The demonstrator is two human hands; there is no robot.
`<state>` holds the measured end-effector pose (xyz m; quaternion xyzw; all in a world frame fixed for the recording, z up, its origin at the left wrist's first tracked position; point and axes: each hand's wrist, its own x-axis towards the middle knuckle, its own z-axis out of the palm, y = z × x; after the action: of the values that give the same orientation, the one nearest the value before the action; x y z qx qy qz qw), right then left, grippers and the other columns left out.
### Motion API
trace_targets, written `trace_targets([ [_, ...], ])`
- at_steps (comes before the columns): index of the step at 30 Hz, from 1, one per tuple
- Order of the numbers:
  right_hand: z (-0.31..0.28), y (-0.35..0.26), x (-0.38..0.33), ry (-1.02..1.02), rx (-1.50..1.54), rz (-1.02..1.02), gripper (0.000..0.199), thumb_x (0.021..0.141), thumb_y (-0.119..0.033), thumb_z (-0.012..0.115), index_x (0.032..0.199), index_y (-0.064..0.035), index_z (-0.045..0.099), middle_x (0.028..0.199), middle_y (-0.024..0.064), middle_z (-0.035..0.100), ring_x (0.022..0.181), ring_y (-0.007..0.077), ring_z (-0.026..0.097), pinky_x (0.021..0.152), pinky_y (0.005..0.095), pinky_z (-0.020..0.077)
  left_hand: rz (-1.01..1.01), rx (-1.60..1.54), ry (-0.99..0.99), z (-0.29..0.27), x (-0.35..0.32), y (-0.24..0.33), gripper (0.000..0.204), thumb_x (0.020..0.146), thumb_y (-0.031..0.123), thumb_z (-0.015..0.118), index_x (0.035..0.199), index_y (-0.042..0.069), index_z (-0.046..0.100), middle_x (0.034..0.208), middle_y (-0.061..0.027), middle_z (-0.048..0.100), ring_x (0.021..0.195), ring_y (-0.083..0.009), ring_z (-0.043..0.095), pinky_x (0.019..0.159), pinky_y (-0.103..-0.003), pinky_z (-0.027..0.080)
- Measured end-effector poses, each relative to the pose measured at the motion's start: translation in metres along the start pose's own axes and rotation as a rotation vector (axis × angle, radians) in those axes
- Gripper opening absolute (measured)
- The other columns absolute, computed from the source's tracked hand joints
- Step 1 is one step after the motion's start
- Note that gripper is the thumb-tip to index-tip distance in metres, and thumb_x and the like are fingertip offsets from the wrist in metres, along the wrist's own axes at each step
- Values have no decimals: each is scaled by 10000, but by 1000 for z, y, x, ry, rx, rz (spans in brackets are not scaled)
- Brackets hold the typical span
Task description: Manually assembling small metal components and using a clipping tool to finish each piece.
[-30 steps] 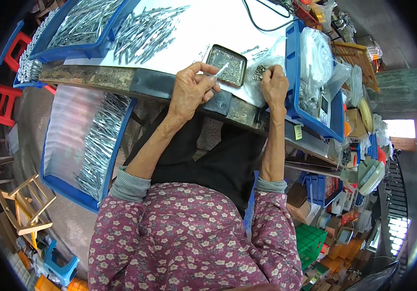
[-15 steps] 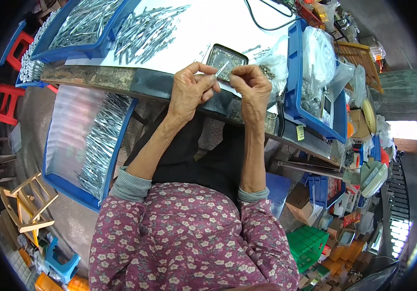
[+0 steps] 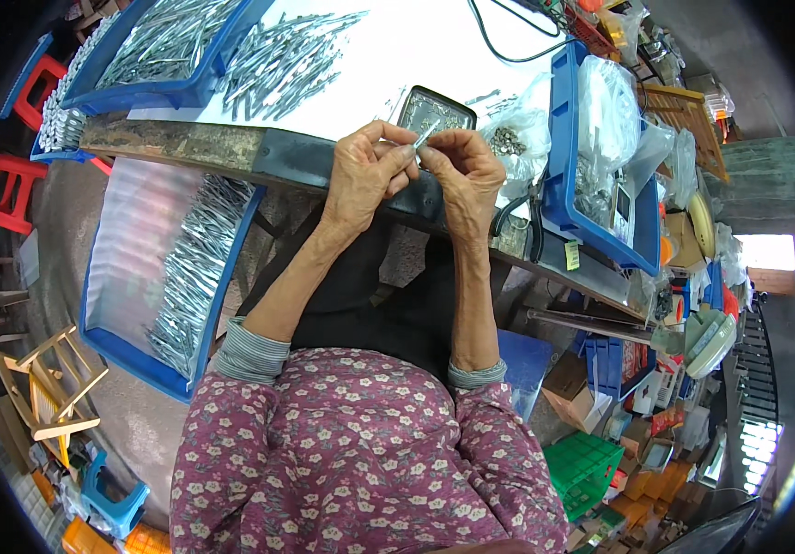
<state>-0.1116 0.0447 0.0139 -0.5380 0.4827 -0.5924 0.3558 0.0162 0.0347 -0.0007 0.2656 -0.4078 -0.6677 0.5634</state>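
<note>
A slim silvery metal piece (image 3: 424, 137) is pinched between the thumb and forefinger of my left hand (image 3: 365, 173), tilted up to the right. Closed beside it, my right hand (image 3: 465, 175) has its thumb and fingertips at the same piece; whether a small part sits between them is too small to tell. Just beyond both hands lies a dark-rimmed shallow tray (image 3: 438, 108) holding tiny metal parts. On the white tabletop to the left is a loose pile of slim metal pieces (image 3: 291, 65). A clear plastic bag with small metal parts (image 3: 508, 140) lies right of the tray.
A blue bin of metal pieces (image 3: 162, 55) stands at the far left of the table. Another blue bin (image 3: 559, 175) with plastic bags is at the right. Below the table's left edge sits a large blue tray (image 3: 129, 360) of metal strips. A black cable (image 3: 508, 57) crosses the back.
My right hand has moved left from above the tray's near right side to meet the metal piece in my left hand. The left hand has stayed nearly still.
</note>
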Motion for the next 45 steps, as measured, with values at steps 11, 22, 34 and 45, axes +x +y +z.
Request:
trace_targets([
  [11, -4, 0, 3, -24, 27, -26, 160, 712, 5, 671, 853, -16, 598, 770, 17, 606, 692, 68, 564, 615, 187, 451, -96, -120, -32, -4, -1, 8, 85, 823, 4, 538, 900, -30, 545, 625, -61, 564, 446, -28, 411, 388, -136, 282],
  [22, -4, 1, 7, -55, 253, 82, 269, 689, 45, 665, 918, -2, 532, 796, 59, 611, 733, 99, 589, 657, 209, 486, 20, 80, 9, 5, -4, 7, 60, 838, 7, 517, 882, -23, 545, 637, -24, 537, 552, -32, 472, 463, -146, 357],
  [34, 20, -2, -7, 125, -178, -118, 193, 806, -14, 551, 981, 49, 499, 801, 100, 628, 738, 126, 599, 674, 238, 477, 172, 297, 127, 7, -3, -5, 78, 861, 14, 502, 918, -26, 536, 685, -2, 526, 570, -13, 433, 468, -148, 331],
  [45, 25, -3, -9, 123, -99, -1, 254, 863, -109, 517, 1055, 47, 457, 725, 61, 575, 664, 96, 531, 615, 225, 432, 90, -8, 104, 9, -2, 1, 86, 854, -8, 493, 915, -51, 536, 697, -34, 551, 534, -18, 430, 448, -142, 330],
])
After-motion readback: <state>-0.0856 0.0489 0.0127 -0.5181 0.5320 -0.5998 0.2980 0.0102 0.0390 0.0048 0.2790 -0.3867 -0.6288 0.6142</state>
